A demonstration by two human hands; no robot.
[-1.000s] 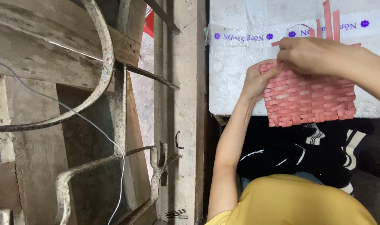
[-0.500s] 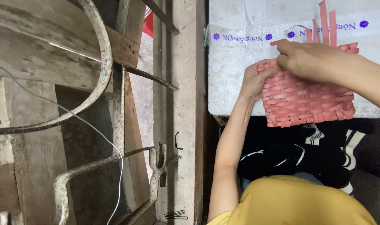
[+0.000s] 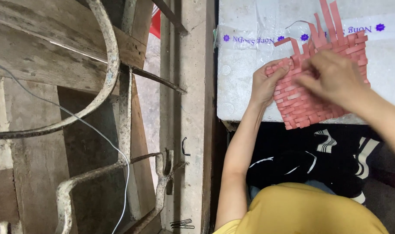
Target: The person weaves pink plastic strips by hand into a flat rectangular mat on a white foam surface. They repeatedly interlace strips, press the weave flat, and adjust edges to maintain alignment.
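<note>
White foam board [image 3: 245, 93] under pink woven strip mat [image 3: 312, 106], left hand [image 3: 266, 84] and right hand [image 3: 331, 78] both pinching it

On the left are old weathered wooden boards [image 3: 28, 56] with rusty curved metal bars [image 3: 108, 65] in front of them. A thin grey wire [image 3: 119, 156] hangs across. A concrete post [image 3: 193, 108] stands beside a white foam block [image 3: 245, 91].
</note>
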